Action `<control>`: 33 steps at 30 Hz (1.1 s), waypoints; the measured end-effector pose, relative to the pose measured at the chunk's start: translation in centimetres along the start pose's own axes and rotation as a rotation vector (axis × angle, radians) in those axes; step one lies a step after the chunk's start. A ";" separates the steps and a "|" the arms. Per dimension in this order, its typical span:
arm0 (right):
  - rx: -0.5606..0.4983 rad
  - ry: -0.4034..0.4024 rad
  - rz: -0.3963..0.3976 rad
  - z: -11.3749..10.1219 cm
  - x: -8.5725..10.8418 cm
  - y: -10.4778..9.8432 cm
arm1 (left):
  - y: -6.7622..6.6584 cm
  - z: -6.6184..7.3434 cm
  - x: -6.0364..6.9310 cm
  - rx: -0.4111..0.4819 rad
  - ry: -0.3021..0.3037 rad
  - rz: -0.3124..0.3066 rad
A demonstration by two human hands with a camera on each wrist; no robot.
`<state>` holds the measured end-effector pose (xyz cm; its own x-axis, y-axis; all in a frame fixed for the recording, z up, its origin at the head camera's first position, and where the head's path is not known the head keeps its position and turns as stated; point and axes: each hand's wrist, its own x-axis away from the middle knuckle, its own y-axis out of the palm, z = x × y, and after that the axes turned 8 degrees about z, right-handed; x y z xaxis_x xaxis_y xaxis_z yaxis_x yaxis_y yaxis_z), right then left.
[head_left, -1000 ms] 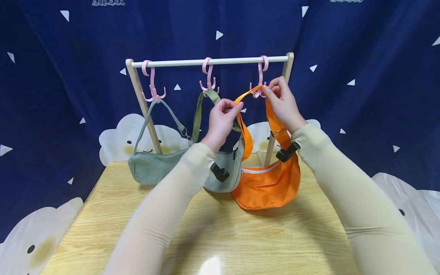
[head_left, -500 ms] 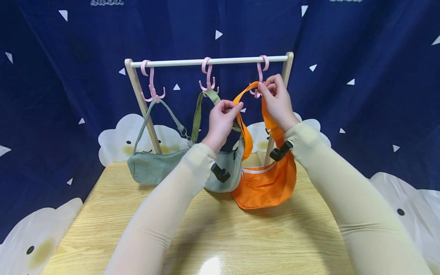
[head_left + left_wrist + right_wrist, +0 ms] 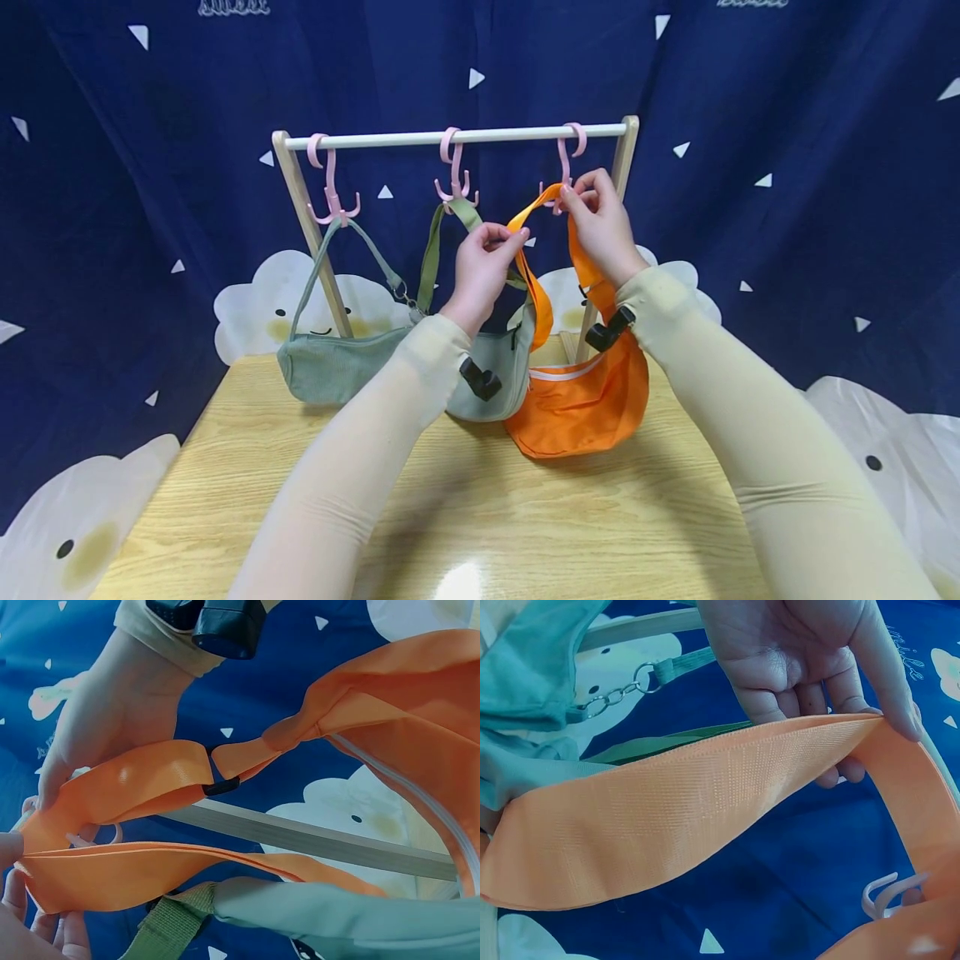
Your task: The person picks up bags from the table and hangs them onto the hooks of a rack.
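Note:
An orange shoulder bag [image 3: 577, 408] with a white zip hangs low at the right of the rack, its base near the tabletop. My left hand [image 3: 483, 265] pinches the left part of its orange strap [image 3: 142, 780] between thumb and fingers. Higher up, my right hand [image 3: 602, 227] pinches the strap's top, beside the right pink hook [image 3: 564, 162]. In the right wrist view, hook prongs [image 3: 889, 896] show close to the strap; whether they touch is unclear. Next to my left hand hangs a grey-green bag [image 3: 495, 408] with an olive strap [image 3: 430, 258].
A white rail [image 3: 375, 139] on wooden legs carries pink hooks. A pale green corduroy bag [image 3: 341, 367] hangs from the left hook [image 3: 333, 196]. Below is a wooden table [image 3: 465, 517], and behind stands a navy curtain [image 3: 750, 233] with white clouds and triangles.
My right hand has shifted left with the strap's top, drawing the loop narrower and nearer the hook. The orange bag's right side has swung slightly left. My left hand has barely moved.

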<state>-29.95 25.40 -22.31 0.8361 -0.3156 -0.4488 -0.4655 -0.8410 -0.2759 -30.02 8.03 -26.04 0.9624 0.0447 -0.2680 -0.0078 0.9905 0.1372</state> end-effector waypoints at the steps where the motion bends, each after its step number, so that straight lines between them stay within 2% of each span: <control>1: -0.001 0.002 -0.003 0.1 0.0 0.0 | 0.0 0.0 0.0 -0.002 0.000 0.001; 9: 0.011 0.035 -0.013 0.4 0.4 0.1 | -0.1 -0.7 -0.2 -0.021 0.001 0.009; 17: 0.055 0.008 0.003 0.8 0.4 0.0 | -0.1 -1.2 -0.2 -0.038 0.029 -0.012; 22: 0.083 0.033 -0.002 0.6 0.4 -0.1 | -0.1 -1.2 -0.3 -0.047 0.030 -0.008; 28: 0.079 0.061 -0.013 0.3 0.1 0.0 | 0.0 -1.2 -0.1 -0.121 0.039 0.011; 33: 0.070 0.092 -0.023 0.2 0.0 0.0 | 0.1 -1.1 0.0 -0.177 0.075 0.021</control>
<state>-30.04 25.46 -22.48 0.8682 -0.3383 -0.3630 -0.4626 -0.8166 -0.3454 -30.28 8.24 -27.08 0.9385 0.0687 -0.3384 -0.0817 0.9964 -0.0244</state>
